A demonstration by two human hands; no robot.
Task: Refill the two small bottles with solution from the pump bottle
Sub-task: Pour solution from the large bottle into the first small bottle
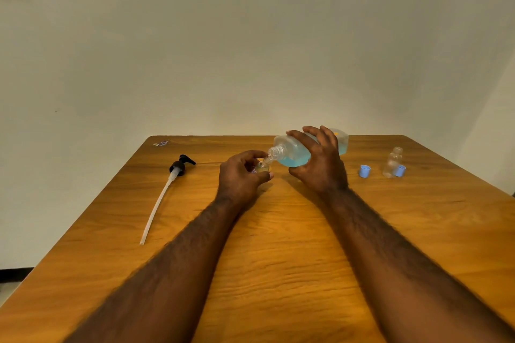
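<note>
- The right grip (pixel 320 164) was wrapped round the body of the pump bottle (pixel 289 151), with the fingers over the top and the thumb underneath. It held the bottle tipped almost flat above the surface (pixel 278 245), open neck pointing left and slightly down.
- The left grip (pixel 239 175) pinched the first small bottle (pixel 262 166) between thumb and fingertips, directly under that neck. The fingers hid most of the small bottle, so its fill level could not be read.
- The blue solution lay pooled along the lower side of the pump bottle. It could not be told whether any was crossing the neck.
- The step in hand was judged to be the filling of the first small bottle. The following points were advised:
  - Keep the wide neck touching the narrow mouth or just above it, since the mismatch in width invites a spill.
  - Raise the base of the pump bottle slowly, so that the solution arrives as a thin stream and not a surge.
  - Hold the small bottle upright and braced low against the surface.
  - Level the pump bottle before the solution reaches the small bottle's neck.
- The second small bottle (pixel 393 163) stood uncapped and apparently empty, well to the right. One blue cap (pixel 400 171) lay against it and another blue cap (pixel 364 171) lay near its left.
- The pump head (pixel 179 166) and its tube (pixel 157 203) lay on the surface at the left, well apart from the pour.
</note>
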